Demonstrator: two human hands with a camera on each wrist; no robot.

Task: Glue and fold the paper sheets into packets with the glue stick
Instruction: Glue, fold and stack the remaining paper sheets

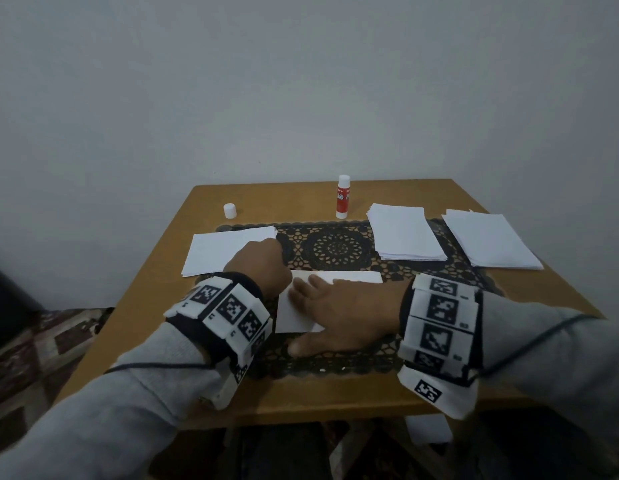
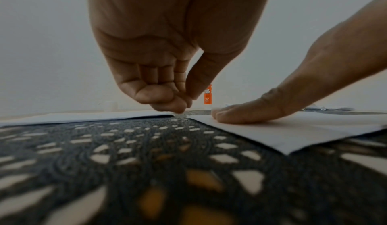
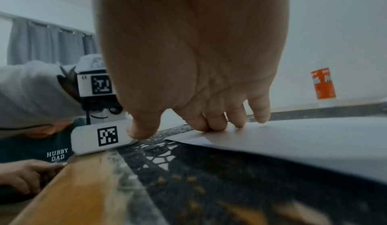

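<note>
Head view: at six o'clock on the black lace mat [image 1: 332,247], the folded white paper sheet [image 1: 336,277] lies under the right hand [image 1: 339,313], fingers spread flat. The left hand [image 1: 261,268] is curled, fingertips [image 2: 178,106] pinched near the sheet's corner; whether they hold it, I cannot tell. Press outward along the crease, edges aligned. The red-and-white glue stick [image 1: 342,197] stands at twelve.

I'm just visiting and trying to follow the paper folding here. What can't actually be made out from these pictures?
- Head view: the left hand covers the near left corner of the folded sheet; whether it pinches paper is hidden.
- Left wrist view: the fingertips are curled at the paper edge, too blurred to tell.
- Any glue on the sheet: not visible under the right hand.
- Glue stick: small print unreadable.
- Right wrist view: the palm blocks the sheet's middle.
</note>
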